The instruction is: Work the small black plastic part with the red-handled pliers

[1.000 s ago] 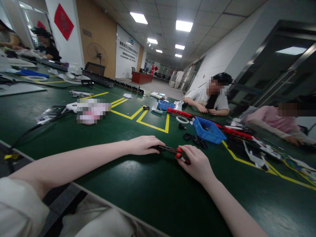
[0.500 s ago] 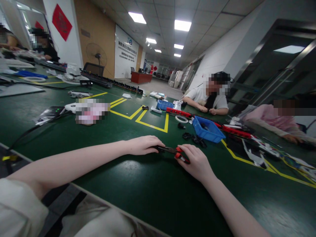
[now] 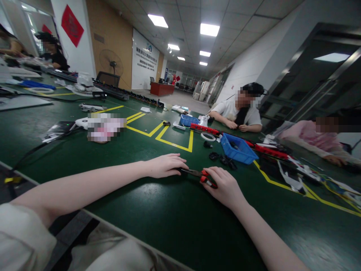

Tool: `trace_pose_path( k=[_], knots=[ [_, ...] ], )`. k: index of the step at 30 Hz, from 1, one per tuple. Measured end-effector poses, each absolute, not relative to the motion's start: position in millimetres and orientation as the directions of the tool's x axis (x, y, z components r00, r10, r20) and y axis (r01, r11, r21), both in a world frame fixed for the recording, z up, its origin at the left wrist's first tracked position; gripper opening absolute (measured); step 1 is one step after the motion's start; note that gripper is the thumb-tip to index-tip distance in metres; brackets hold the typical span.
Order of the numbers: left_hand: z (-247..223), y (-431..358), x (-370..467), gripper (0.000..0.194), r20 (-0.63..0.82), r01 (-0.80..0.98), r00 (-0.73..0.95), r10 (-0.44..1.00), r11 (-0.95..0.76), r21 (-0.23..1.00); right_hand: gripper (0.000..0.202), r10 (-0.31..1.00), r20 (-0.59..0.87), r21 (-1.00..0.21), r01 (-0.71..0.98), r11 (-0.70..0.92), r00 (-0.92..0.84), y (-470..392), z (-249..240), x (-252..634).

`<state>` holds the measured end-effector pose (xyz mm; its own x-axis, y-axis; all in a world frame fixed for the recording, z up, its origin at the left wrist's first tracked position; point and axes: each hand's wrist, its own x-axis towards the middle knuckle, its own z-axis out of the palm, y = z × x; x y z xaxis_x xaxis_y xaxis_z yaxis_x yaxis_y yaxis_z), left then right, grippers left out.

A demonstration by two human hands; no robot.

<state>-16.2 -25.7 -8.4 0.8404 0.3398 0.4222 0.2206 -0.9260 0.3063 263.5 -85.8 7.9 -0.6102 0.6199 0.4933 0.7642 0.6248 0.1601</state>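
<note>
My right hand is closed around the red handles of a pair of pliers. The jaws of the pliers point left and reach the fingertips of my left hand. Those fingers are pinched on a small dark piece, mostly hidden under them, so its kind cannot be made out. Both hands are low over the green table. Beyond my right hand lie several small black parts, close to a blue bin with dark pieces inside.
A blurred pinkish object and a cable lie at the left. Yellow tape marks the table. Behind the bin runs a red strip, beside a white tape ring. A person sits across the table, another at the right.
The fingers of my left hand have shifted slightly on the dark piece. The pliers and my right hand stay nearly in place. The whole view has shifted very slightly.
</note>
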Motion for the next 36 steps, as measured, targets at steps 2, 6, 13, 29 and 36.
trace_pose_path(
  k=[2,6,13,29,36],
  knots=[
    [-8.6,-25.3,-16.2,0.033,0.425,0.222,0.837,0.344,-0.924,0.310,0.029,0.628,0.484,0.144,0.763,0.630,-0.610,-86.5,9.2,262.8],
    [-7.5,-25.9,-16.0,0.034,0.426,0.220,0.840,0.336,-0.929,0.299,0.026,0.640,0.466,0.107,0.757,0.645,-0.611,-88.0,11.3,262.0],
    [-5.8,-27.5,-15.3,0.030,0.443,0.192,0.839,0.316,-0.934,0.302,0.027,0.653,0.446,0.059,0.748,0.661,-0.613,-89.0,11.4,261.2],
    [-1.1,-29.1,-16.1,0.014,0.422,0.156,0.844,0.332,-0.904,0.398,0.037,0.532,0.552,0.229,0.730,0.643,-0.642,-86.2,8.9,262.7],
    [-0.1,-30.1,-15.8,0.010,0.420,0.170,0.842,0.339,-0.905,0.390,0.037,0.515,0.610,0.247,0.762,0.598,-0.603,-86.6,11.3,264.3]
  ],
)
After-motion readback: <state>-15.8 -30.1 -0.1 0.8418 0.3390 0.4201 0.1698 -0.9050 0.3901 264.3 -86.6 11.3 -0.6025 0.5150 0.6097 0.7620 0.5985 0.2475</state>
